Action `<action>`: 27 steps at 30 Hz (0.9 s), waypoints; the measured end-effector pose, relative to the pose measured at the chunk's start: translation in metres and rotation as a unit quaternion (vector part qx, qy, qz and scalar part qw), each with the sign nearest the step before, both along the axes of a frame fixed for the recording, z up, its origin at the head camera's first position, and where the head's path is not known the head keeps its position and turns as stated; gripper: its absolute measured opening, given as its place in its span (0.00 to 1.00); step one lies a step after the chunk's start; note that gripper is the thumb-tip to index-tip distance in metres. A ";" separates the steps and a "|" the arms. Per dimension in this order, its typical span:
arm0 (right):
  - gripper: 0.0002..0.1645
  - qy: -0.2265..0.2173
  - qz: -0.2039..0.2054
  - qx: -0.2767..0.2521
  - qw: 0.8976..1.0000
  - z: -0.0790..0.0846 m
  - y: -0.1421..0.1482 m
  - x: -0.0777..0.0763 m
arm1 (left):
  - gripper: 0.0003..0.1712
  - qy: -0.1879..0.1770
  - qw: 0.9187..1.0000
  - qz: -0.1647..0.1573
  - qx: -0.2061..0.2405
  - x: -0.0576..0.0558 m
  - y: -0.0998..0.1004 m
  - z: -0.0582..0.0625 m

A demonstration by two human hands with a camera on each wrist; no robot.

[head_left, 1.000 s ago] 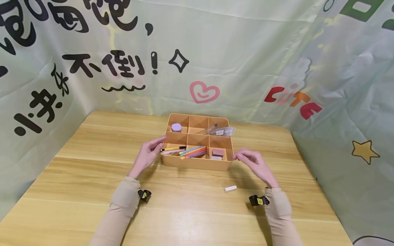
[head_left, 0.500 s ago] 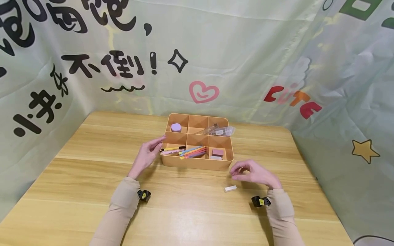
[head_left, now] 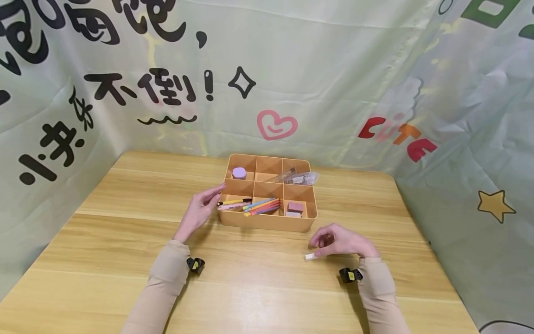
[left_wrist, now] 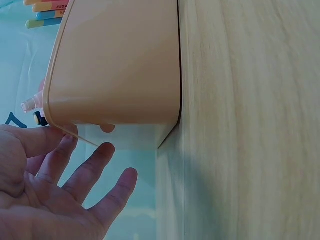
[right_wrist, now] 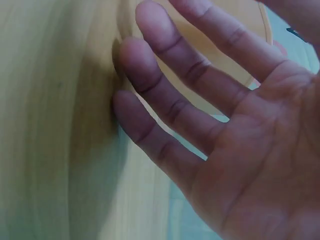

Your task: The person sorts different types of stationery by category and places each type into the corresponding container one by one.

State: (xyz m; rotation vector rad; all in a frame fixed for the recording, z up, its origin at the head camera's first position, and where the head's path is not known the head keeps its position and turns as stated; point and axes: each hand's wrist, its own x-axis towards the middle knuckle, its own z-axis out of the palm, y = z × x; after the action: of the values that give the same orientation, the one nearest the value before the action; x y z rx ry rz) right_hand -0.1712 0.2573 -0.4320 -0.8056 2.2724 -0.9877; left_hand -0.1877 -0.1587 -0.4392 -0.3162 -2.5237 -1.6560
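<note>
A tan six-compartment organizer box (head_left: 267, 223) stands at the back middle of the table. My left hand (head_left: 198, 211) is at the box's left side, fingers spread and lightly bent; in the left wrist view its fingertips are right by the rim and side wall. My right hand (head_left: 341, 241) is low over the table at the front right of the box. Its thumb overlaps the right end of a small white block (head_left: 309, 257), and its index finger arches above. In the right wrist view the other fingers (right_wrist: 142, 65) stretch down towards the wood, and the block is hidden.
Yellow and pink pens (head_left: 233, 202) and several coloured pens (head_left: 263, 207) lie in the front compartments, beside pink and pale blocks (head_left: 295, 207). Behind are a lilac round-cornered item (head_left: 239, 173) and clear-wrapped items (head_left: 302, 178) jutting past the right rim. A printed curtain (head_left: 325, 83) hangs behind.
My right hand has left the box's right edge and come down and forward to the white block, its thumb now over the block's end. My left hand has stayed at the box.
</note>
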 end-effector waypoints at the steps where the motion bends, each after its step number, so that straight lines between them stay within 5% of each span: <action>1: 0.16 0.000 0.000 0.002 1.000 0.000 -0.001 0.000 | 0.22 -0.001 1.000 0.000 0.001 0.000 0.000 0.000; 27: 0.13 0.011 0.005 0.022 1.000 -0.003 -0.012 0.003 | 0.22 -0.006 1.000 0.000 0.002 -0.002 0.000 -0.002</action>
State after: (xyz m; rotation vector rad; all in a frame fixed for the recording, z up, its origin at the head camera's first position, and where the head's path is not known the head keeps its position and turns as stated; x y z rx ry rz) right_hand -0.1683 0.2457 -0.4346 -0.8130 2.2989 -0.9252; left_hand -0.1894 -0.1591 -0.4408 -0.3068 -2.5292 -1.6680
